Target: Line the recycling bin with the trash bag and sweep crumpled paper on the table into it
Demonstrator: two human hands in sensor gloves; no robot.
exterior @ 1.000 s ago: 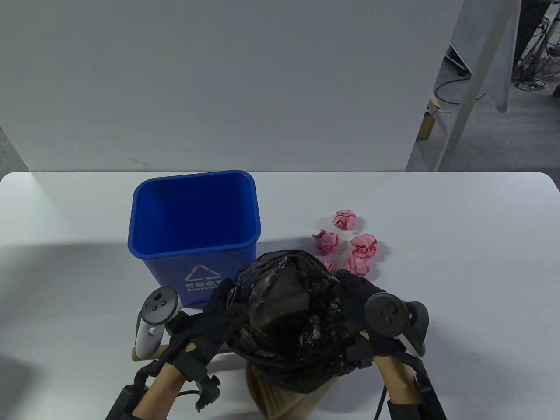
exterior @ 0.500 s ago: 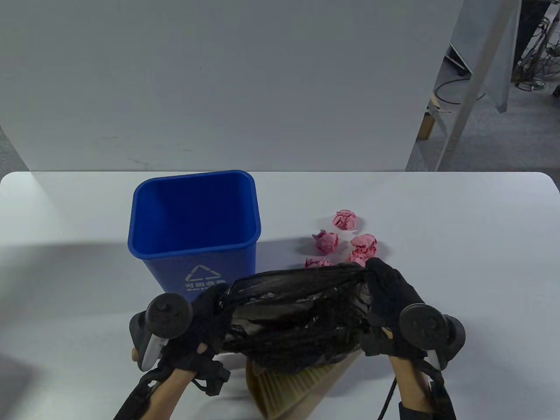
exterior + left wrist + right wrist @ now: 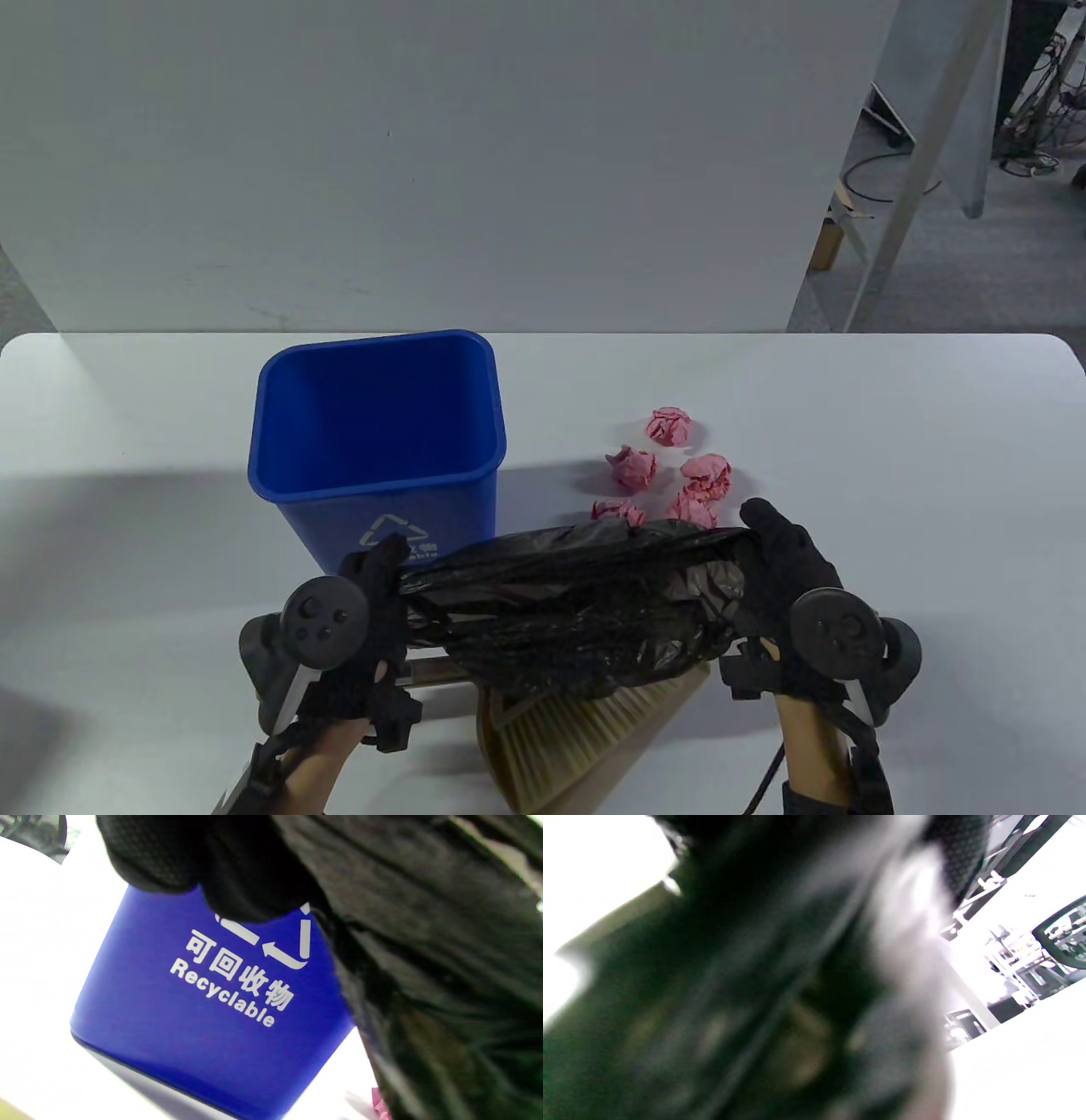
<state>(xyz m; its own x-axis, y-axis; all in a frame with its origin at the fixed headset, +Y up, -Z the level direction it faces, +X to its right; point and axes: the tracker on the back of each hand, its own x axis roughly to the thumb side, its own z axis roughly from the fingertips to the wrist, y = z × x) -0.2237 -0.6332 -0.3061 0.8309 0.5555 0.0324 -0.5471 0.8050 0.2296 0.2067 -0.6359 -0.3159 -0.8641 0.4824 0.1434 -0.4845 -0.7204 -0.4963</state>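
A black trash bag (image 3: 577,598) is stretched wide between my two hands above the table's near edge. My left hand (image 3: 382,586) grips its left end and my right hand (image 3: 776,552) grips its right end. The open blue recycling bin (image 3: 373,441) stands just beyond the bag, a little to the left; its "Recyclable" label (image 3: 222,993) fills the left wrist view beside the bag (image 3: 445,963). Several pink crumpled paper balls (image 3: 670,471) lie on the table right of the bin. The right wrist view shows only blurred black bag (image 3: 734,984).
A hand broom with pale bristles (image 3: 577,730) and a wooden handle lies under the bag at the near edge. The white table (image 3: 891,424) spreads right of the papers. A white panel (image 3: 424,170) stands behind the table.
The bag was a bunched lump between my hands; my hands have moved apart, left going left and right going right, pulling it into a wide band. The broom's bristles now show beneath.
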